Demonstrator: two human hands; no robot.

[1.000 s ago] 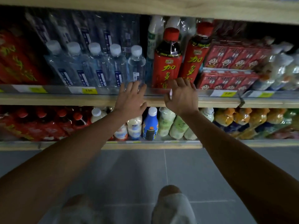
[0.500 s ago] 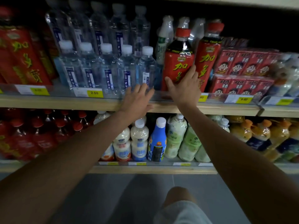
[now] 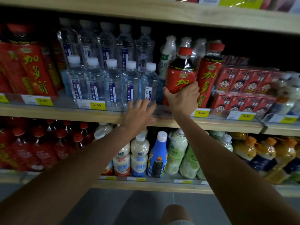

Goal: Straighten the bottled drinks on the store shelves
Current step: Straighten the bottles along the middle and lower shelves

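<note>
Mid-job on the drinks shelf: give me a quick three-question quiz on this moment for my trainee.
1. True or false: the right hand grips the red-label bottle.
2. The left hand is nearest: A the water bottles; B the red cartons; C the orange-capped bottles.
3. Fill in: the price tag under the water bottles reads ___.
Key: 1 true; 2 A; 3 2.00.

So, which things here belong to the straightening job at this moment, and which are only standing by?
In the job: right hand, gripping the red-label bottle; left hand, fingers straight at the shelf edge by the small water bottles.
Standing by: red drink cartons; yellow price tags; blue bottle.
</note>
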